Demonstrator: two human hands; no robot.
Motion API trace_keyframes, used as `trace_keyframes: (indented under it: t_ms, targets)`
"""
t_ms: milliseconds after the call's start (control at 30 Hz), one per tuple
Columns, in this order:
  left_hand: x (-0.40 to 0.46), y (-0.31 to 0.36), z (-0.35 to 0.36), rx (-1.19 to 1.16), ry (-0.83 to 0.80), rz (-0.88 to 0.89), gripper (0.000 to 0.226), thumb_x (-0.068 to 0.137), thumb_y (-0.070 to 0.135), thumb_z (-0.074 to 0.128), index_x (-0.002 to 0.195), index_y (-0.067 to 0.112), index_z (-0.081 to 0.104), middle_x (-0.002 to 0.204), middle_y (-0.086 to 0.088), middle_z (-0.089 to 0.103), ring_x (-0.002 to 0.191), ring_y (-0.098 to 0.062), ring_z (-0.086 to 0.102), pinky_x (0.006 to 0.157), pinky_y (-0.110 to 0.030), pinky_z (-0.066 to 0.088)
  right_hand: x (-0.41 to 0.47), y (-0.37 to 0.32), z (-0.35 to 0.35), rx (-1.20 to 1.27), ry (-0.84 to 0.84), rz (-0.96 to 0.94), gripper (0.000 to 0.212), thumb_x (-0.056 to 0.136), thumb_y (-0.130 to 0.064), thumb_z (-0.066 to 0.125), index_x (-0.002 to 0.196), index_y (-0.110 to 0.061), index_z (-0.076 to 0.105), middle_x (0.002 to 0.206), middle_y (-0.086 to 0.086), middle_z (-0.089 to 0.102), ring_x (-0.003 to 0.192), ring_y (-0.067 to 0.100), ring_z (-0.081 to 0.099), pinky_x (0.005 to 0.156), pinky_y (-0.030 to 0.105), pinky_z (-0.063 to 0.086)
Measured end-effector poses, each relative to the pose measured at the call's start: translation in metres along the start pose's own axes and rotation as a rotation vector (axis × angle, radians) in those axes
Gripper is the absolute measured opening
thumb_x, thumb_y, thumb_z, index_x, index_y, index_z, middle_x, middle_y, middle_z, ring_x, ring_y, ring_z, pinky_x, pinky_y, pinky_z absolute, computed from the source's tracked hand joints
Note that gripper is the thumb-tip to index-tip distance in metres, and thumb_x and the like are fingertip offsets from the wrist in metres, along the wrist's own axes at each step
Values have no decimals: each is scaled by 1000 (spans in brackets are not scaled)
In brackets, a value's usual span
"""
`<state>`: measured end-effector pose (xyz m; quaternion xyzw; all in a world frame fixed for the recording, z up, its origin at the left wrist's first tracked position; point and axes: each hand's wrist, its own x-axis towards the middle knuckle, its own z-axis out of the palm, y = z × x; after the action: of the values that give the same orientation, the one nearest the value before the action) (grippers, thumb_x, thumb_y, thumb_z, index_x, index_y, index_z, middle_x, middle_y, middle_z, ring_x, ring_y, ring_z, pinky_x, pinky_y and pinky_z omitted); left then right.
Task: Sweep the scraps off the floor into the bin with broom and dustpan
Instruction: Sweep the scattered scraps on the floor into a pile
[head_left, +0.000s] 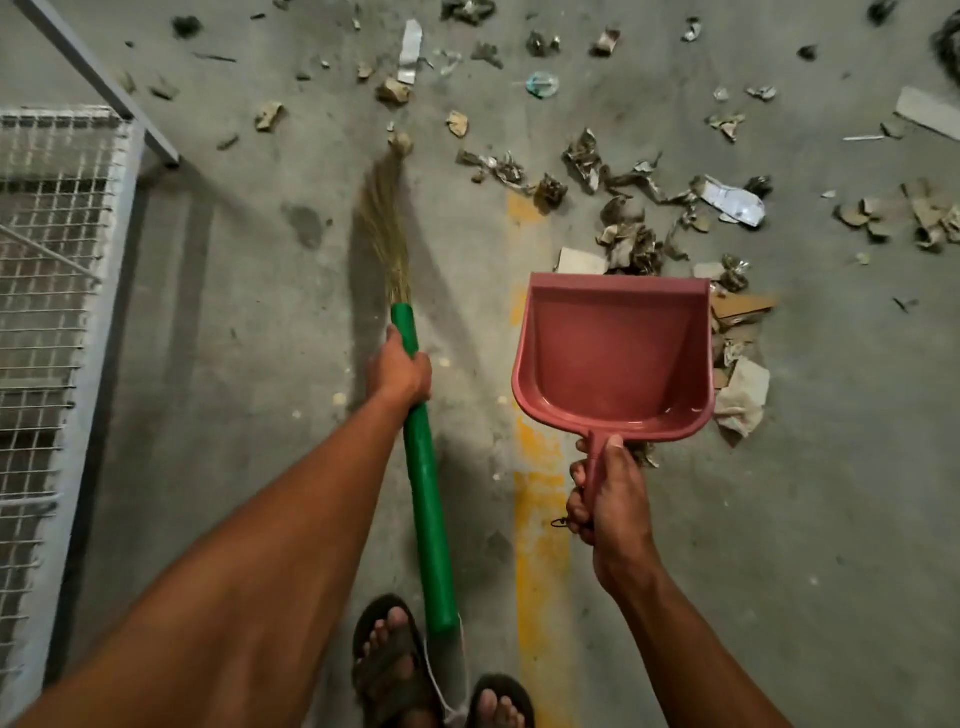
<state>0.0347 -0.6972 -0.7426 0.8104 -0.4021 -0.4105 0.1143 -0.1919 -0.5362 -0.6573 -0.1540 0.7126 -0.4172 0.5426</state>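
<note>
My left hand (399, 372) grips the green handle of a broom (427, 499); its straw bristles (387, 228) point away from me, with the tip near a small scrap. My right hand (605, 499) grips the handle of a pink dustpan (613, 358), held above the floor with its open lip toward a pile of paper and cardboard scraps (634, 244). The pan holds nothing. More scraps (727, 384) lie just right of the pan, and others are scattered across the far floor. No bin is in view.
A wire-mesh metal frame (57, 312) stands along the left side, with a grey bar (98, 78) slanting from it. A worn yellow line (540, 519) runs along the concrete floor. My sandalled feet (395, 660) are at the bottom edge.
</note>
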Motion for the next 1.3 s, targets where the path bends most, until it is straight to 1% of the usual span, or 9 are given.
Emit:
trace_keyframes:
  t_ms: [67, 133, 200, 367, 567, 733, 867, 1033, 1300]
  targets:
    - [29, 9, 4, -44, -87, -21, 69, 98, 32, 66, 162, 25, 40, 131, -21, 67, 89, -35, 75, 75, -41, 66, 8, 1, 9, -11, -7, -2, 45, 114, -45, 31, 111, -11, 59, 70, -2, 51, 40, 10, 35, 38, 17, 27]
    - [35, 14, 7, -49, -173, 20, 63, 100, 26, 68, 159, 26, 45, 114, -18, 72, 59, -24, 68, 47, -27, 57, 14, 1, 18, -17, -3, 8, 45, 114, -46, 31, 112, -11, 59, 70, -2, 51, 41, 9, 35, 38, 17, 27]
    - [30, 12, 5, 4, -230, 112, 64, 102, 26, 67, 161, 27, 42, 96, -15, 73, 49, -18, 62, 41, -19, 48, 17, 2, 28, -21, 6, 24, 45, 114, -46, 31, 113, -11, 59, 71, -2, 51, 40, 9, 36, 38, 17, 26]
    - [1, -24, -13, -30, -257, 228, 67, 98, 34, 68, 160, 38, 42, 103, -20, 78, 74, -30, 75, 77, -39, 65, 18, -6, 61, -25, 28, 58, 43, 114, -45, 31, 113, -10, 58, 71, 0, 50, 39, 9, 33, 38, 15, 25]
    - [4, -37, -87, -274, -45, 66, 72, 96, 22, 65, 158, 47, 39, 98, -13, 75, 55, -21, 67, 51, -31, 60, 24, -47, 131, -62, -58, 36, 42, 114, -45, 32, 108, -15, 60, 70, 0, 50, 42, 10, 34, 38, 16, 26]
    - [95, -72, -135, -279, 222, -93, 83, 82, 55, 50, 158, 52, 19, 113, -13, 75, 85, -37, 76, 77, -51, 65, 50, -78, 202, -92, -158, 29, 43, 113, -47, 30, 113, -15, 60, 72, -1, 50, 42, 9, 34, 41, 18, 26]
    - [150, -67, -172, -174, 298, -249, 80, 90, 41, 49, 166, 29, 24, 132, -22, 68, 108, -43, 71, 97, -50, 59, 82, -92, 253, -106, -221, 19, 46, 114, -45, 30, 117, -11, 60, 72, -1, 51, 42, 9, 34, 39, 18, 27]
    - [195, -65, -157, 66, 104, -283, 70, 103, 26, 55, 166, 16, 27, 146, -24, 58, 130, -43, 58, 107, -44, 50, 133, -97, 286, -127, -247, 26, 43, 114, -45, 29, 116, -14, 59, 72, -2, 51, 42, 10, 35, 39, 18, 27]
    - [178, -39, -57, 233, -159, 111, 73, 105, 29, 55, 169, 24, 19, 139, -20, 59, 122, -38, 60, 104, -40, 49, 200, -114, 266, -151, -94, 42, 40, 114, -45, 29, 112, -16, 56, 71, 0, 50, 38, 10, 35, 37, 18, 28]
